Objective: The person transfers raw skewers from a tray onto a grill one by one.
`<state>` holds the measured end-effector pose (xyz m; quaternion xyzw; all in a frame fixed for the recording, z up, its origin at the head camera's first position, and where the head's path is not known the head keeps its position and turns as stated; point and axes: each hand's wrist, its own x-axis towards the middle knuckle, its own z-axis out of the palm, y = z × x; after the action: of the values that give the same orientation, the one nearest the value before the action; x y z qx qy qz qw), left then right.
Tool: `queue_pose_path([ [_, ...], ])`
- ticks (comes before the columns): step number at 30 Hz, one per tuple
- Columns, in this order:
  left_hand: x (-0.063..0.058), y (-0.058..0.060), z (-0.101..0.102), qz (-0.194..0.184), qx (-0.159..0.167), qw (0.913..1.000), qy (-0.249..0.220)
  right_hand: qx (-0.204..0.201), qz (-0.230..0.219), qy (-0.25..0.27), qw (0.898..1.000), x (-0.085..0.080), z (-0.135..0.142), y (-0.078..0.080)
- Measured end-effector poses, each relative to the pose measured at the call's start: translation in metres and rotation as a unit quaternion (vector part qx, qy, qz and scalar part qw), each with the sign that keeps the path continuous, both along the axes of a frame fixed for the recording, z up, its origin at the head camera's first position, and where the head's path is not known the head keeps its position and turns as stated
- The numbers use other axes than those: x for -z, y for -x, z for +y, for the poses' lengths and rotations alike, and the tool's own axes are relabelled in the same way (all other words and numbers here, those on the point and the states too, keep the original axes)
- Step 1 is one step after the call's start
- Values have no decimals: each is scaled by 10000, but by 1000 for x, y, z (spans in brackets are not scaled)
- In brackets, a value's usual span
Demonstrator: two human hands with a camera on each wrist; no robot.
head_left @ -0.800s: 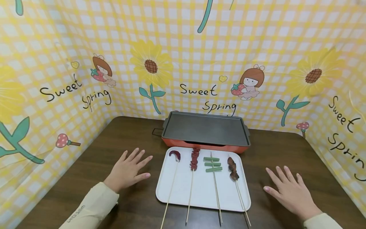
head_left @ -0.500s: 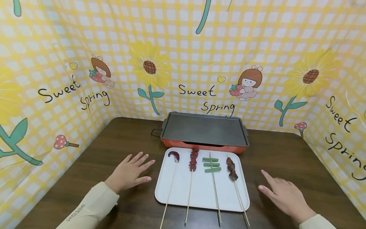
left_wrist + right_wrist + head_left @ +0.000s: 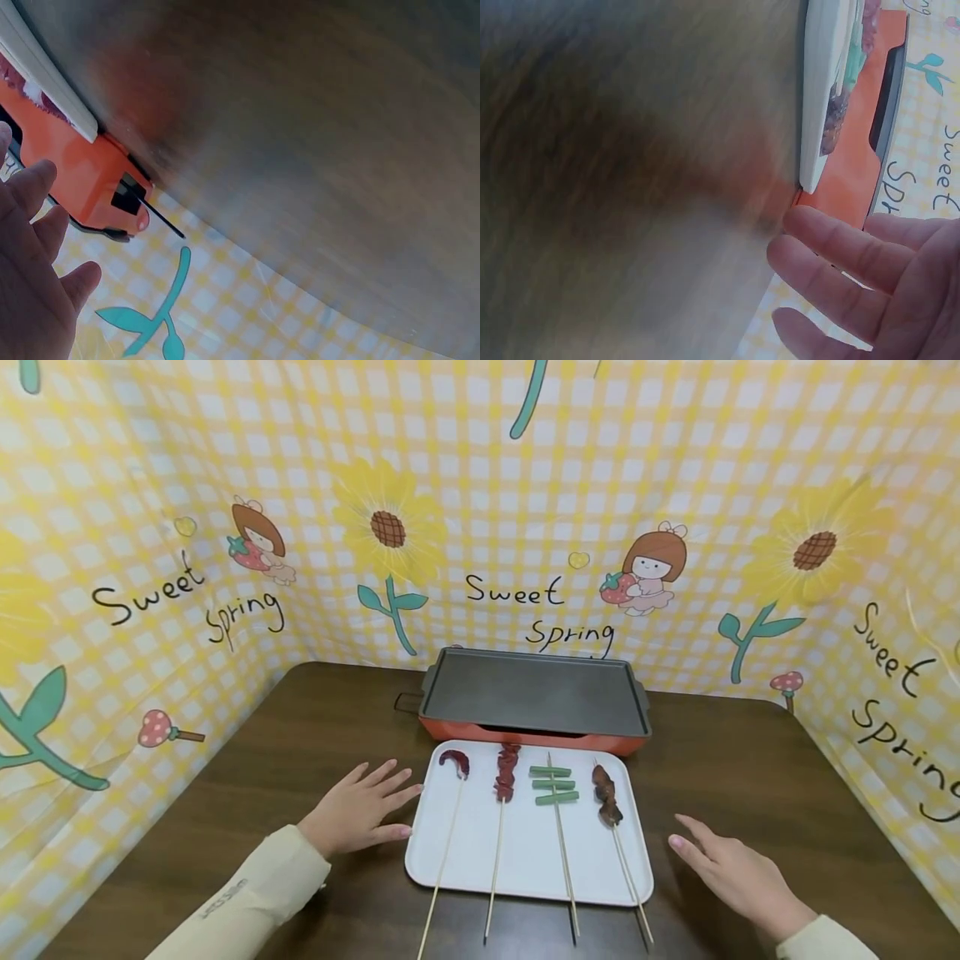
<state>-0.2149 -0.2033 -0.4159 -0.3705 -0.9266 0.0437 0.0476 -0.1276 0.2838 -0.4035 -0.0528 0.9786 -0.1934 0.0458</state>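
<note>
A white tray (image 3: pixel 525 868) carries several skewers, their sticks jutting past its near edge. From left to right they bear a dark red curved piece (image 3: pixel 457 763), red meat chunks (image 3: pixel 507 772), green bean-like sticks (image 3: pixel 554 785) and brown meat (image 3: pixel 606 795). My left hand (image 3: pixel 360 810) is beside the tray's left edge, fingers spread and holding nothing; it shows too in the left wrist view (image 3: pixel 34 247). Off the tray's right side, my right hand (image 3: pixel 738 877) hovers with nothing in it. In the right wrist view its fingers (image 3: pixel 840 247) are loosely extended.
Directly behind the tray stands an orange-red grill with a flat dark griddle plate (image 3: pixel 536 693). A thin wire handle (image 3: pixel 407 702) sticks out on its left. Yellow checked cloth (image 3: pixel 480 510) hangs around the dark wooden table (image 3: pixel 247 768).
My left hand has shifted right, up close to the tray's edge. The right hand has moved left toward the tray, and its spread fingers have come together. Tray and skewers stay put.
</note>
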Motion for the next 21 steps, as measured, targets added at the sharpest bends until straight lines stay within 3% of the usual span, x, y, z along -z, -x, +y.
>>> queue_pose_path([
  [6, -3, 3, 7, -250, 46, 9995, 200, 105, -551, 904, 9943, 3, -5, -2],
  [13, -6, 8, 8, -394, 6, 9987, 321, 168, -1233, 2372, 9635, 5, -13, -4],
  [17, -4, 10, 10, -604, -54, 9974, 384, 132, -1516, 2658, 9519, 9, -17, -9],
  [21, 0, 10, 11, -770, -172, 9959, 446, 216, -1695, 2596, 9505, 12, -22, -12],
])
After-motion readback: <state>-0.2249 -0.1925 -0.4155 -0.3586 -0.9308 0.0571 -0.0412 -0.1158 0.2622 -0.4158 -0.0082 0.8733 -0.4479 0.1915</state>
